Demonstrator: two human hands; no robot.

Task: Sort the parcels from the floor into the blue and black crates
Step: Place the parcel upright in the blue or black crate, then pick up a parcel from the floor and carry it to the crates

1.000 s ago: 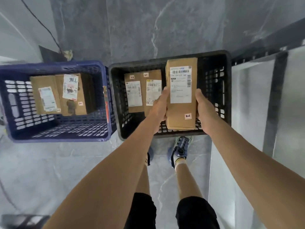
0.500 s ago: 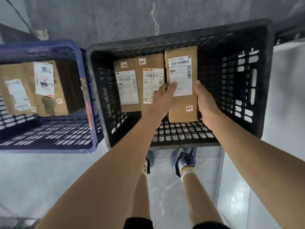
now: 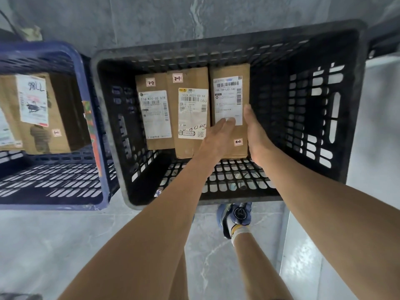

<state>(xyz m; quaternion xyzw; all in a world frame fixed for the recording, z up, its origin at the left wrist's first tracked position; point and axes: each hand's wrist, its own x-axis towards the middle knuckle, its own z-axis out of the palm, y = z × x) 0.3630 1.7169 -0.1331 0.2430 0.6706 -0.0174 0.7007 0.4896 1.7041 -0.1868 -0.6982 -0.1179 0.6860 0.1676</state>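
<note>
Blue slotted plastic crate (image 3: 91, 118) left of black slotted plastic crate (image 3: 337, 109), walls touching; holds brown cardboard boxes with white labels (image 3: 32, 113), count unclear at frame edge. Inside black crate, against far wall: two brown labelled parcels (image 3: 171, 113) side by side. Just right of them, third brown cardboard parcel with barcode label (image 3: 229, 98). Left hand (image 3: 216, 137) flat on its face, fingers extended; right hand (image 3: 255, 135) pressed along its right edge, fingers straight.
</note>
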